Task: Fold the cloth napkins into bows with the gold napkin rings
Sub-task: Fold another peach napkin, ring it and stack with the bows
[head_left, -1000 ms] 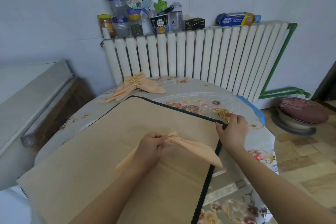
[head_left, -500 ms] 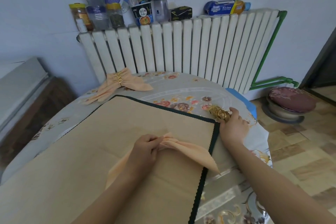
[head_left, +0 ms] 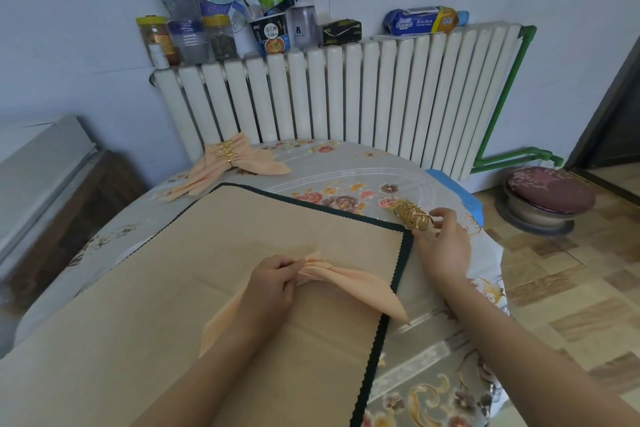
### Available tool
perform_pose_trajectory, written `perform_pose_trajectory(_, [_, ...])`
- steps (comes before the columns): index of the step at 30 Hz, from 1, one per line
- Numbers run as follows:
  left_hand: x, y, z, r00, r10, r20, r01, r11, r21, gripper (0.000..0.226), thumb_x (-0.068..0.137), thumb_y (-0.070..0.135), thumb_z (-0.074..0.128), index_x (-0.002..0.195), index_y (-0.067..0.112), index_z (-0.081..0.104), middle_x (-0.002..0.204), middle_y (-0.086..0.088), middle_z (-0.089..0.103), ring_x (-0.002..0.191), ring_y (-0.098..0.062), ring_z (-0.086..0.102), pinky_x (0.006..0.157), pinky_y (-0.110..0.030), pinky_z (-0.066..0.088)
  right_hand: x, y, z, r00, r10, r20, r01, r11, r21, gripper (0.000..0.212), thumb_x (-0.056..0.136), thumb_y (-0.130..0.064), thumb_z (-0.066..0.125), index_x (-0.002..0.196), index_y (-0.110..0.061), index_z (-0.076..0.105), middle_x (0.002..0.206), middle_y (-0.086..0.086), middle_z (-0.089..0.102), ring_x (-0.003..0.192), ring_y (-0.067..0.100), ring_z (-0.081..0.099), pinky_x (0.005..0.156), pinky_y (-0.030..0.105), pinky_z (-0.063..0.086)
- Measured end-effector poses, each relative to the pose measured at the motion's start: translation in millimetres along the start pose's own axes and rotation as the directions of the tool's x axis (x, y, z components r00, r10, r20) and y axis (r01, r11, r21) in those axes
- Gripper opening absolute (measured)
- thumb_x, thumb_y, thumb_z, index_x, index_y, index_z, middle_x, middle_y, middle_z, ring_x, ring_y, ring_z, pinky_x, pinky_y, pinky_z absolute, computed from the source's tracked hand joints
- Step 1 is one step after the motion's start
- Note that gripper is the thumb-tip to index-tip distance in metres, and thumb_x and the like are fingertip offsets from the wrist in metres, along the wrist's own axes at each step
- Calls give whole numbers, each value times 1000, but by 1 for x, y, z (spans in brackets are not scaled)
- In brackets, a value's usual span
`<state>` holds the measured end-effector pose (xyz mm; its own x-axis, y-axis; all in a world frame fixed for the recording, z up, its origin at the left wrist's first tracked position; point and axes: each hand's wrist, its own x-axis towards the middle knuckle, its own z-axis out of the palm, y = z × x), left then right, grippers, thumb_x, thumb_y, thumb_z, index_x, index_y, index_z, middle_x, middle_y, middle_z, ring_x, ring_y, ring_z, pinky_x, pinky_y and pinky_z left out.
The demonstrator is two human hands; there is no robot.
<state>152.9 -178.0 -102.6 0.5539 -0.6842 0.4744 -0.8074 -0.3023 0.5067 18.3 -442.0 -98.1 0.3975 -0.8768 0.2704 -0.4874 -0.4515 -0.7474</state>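
A peach cloth napkin (head_left: 349,282) lies gathered on the tan mat (head_left: 173,288). My left hand (head_left: 273,282) pinches it at its bunched middle, and its right wing fans out toward the mat's dark edge. My right hand (head_left: 443,246) is off the mat's far right corner and grips a stack of gold napkin rings (head_left: 412,215) on the flowered tablecloth. Several finished peach bows with gold rings (head_left: 228,163) are piled at the table's far left.
A white radiator (head_left: 346,97) stands behind the round table (head_left: 346,180), with jars, bottles and a wipes pack on top. A low stool with a dark red cushion (head_left: 547,191) stands on the floor to the right. A grey board leans at the left.
My right hand has closed round the gold rings at the mat's corner. My left hand keeps its pinch on the napkin. The view has tilted slightly.
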Motion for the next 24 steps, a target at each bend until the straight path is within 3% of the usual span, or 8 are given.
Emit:
perform_pose_trajectory(3, [-6, 3, -11, 998, -69, -5, 69, 997, 26, 33, 79, 8, 51, 105, 8, 72, 88, -6, 67, 85, -10, 53, 76, -13, 35, -26, -10, -17, 995, -55, 84, 37, 979, 202, 46, 81, -22, 70, 120, -23, 45, 107, -3, 54, 99, 20, 53, 81, 38, 48])
perform_pose_trajectory(5, [-10, 2, -18, 993, -116, -13, 116, 992, 54, 33, 80, 9, 51, 106, 7, 72, 91, -6, 67, 87, -18, 57, 77, -12, 33, -45, -21, -29, 980, -114, 164, 62, 955, 291, 50, 82, -21, 71, 123, -26, 44, 103, -5, 53, 90, 15, 55, 75, 26, 48])
perform_pose_trajectory(7, [-14, 2, -27, 988, -151, -37, 153, 985, 79, 30, 82, 6, 54, 107, 6, 71, 95, -8, 67, 90, -21, 57, 80, -12, 33, -66, -32, -41, 959, -162, 231, 79, 940, 332, 49, 82, -20, 71, 122, -29, 45, 98, -6, 53, 81, 9, 56, 66, 12, 44])
perform_pose_trajectory(11, [-24, 3, -42, 982, -172, -76, 181, 975, 132, 28, 80, -2, 59, 105, 2, 71, 95, -14, 68, 90, -31, 62, 84, -23, 41, -103, -45, -56, 927, -216, 306, 98, 928, 360, 41, 81, -21, 72, 116, -29, 51, 101, -6, 56, 84, 5, 57, 66, 5, 44])
perform_pose_trajectory(19, [-42, 14, -67, 963, -206, -172, 229, 965, 129, 29, 80, -8, 63, 108, 0, 69, 96, -14, 67, 90, -30, 61, 82, -24, 39, -157, -59, -70, 894, -193, 403, -28, 876, 482, 32, 77, -14, 75, 97, -24, 52, 93, -4, 65, 78, -2, 59, 65, 13, 49])
perform_pose_trajectory(24, [-50, 25, -71, 962, -191, -196, 220, 966, 133, 30, 81, -8, 62, 109, 1, 69, 95, -13, 67, 87, -26, 60, 74, -12, 31, -165, -66, -66, 899, -161, 407, -48, 888, 458, 33, 76, -19, 77, 95, -26, 51, 91, -8, 65, 77, -2, 61, 64, 15, 51])
